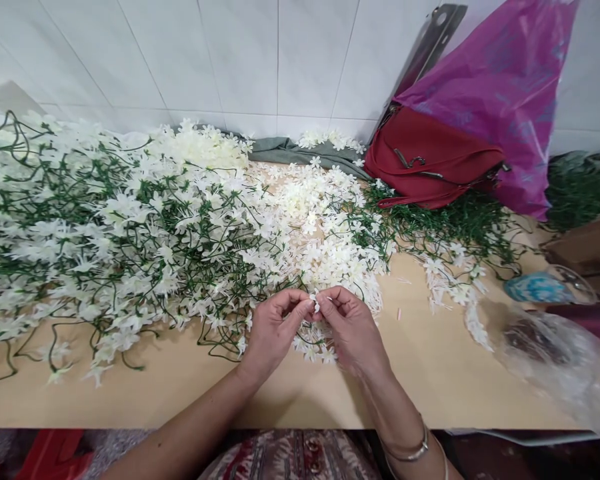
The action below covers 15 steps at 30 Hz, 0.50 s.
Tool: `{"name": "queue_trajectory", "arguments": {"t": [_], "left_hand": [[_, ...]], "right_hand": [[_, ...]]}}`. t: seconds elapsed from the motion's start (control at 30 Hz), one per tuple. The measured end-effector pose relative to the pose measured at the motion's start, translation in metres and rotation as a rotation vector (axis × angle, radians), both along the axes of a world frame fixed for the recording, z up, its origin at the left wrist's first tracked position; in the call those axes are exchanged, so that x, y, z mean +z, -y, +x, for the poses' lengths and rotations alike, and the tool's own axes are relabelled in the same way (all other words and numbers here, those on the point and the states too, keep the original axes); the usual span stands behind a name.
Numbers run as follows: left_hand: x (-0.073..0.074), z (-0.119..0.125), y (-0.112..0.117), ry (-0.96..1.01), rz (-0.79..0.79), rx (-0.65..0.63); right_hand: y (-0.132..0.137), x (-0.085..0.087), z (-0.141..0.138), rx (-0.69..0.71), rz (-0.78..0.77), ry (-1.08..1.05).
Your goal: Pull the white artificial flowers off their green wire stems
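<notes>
White-tiled wall point(260, 53) backs tan table point(180, 393) heaped with artificial flowers point(130, 227).

Two hands of mine at lower centre of frame, left hand point(273, 330) and right hand point(350, 327), one small white flower point(317, 305) pinched between them. White blossoms beyond counting across upper left and centre. One red bag point(430, 160) upper right, one purple plastic bag point(505, 87) behind it. One clear plastic bag point(560, 360) lower right. One grey-green cloth point(290, 150) at top centre. Two bangles point(413, 452) on my right wrist.
</notes>
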<state>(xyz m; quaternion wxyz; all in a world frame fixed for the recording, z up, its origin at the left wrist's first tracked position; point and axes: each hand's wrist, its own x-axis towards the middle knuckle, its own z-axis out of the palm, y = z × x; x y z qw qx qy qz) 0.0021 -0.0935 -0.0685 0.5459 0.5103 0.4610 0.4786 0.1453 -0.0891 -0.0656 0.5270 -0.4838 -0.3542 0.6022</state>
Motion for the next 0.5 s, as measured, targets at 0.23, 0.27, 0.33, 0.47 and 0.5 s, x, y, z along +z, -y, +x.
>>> {"name": "queue_trajectory", "arguments": {"t": [0.23, 0.27, 0.33, 0.47, 0.5], "left_hand": [[0.001, 0.003, -0.001, 0.123, -0.015, 0.043], [0.001, 0.003, -0.001, 0.128, -0.020, 0.063], [0.000, 0.003, -0.001, 0.127, -0.027, 0.094], [-0.002, 0.004, 0.000, 0.110, -0.025, 0.114], [-0.003, 0.004, 0.000, 0.107, -0.023, 0.116]], "right_hand": [[-0.001, 0.009, 0.007, 0.000, -0.021, -0.116], [0.000, 0.008, 0.008, -0.016, -0.007, -0.105], [0.003, 0.007, 0.011, -0.044, 0.039, -0.044], [0.012, 0.007, 0.012, -0.085, 0.160, 0.150], [0.015, 0.009, 0.012, -0.111, 0.197, 0.206]]}}
